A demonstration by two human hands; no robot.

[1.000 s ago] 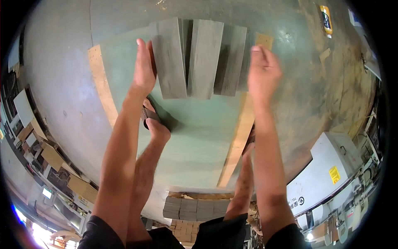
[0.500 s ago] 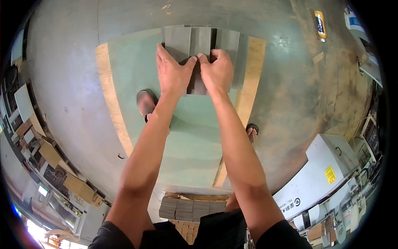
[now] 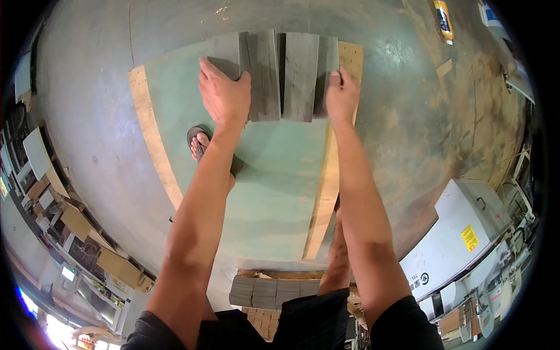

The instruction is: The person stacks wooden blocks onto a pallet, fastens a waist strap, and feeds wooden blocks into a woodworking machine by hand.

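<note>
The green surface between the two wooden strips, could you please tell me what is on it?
Grey planks at its far end, and a foot in a flip-flop on its left; the parts beneath are hidden.

Yellow bottle (image 3: 444, 22) on floor (image 3: 402, 116), white cabinet (image 3: 445, 245) with yellow label (image 3: 469, 238)

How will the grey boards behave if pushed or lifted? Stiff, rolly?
The grey boards are probably stiff: their long edges run straight, with no visible sag. Rolling looks unlikely given the broad flat faces; sliding seems likelier. The dark gap between the middle two suggests they aren't joined there, so pushing one may shift it separately. Weight I can't judge.
</note>
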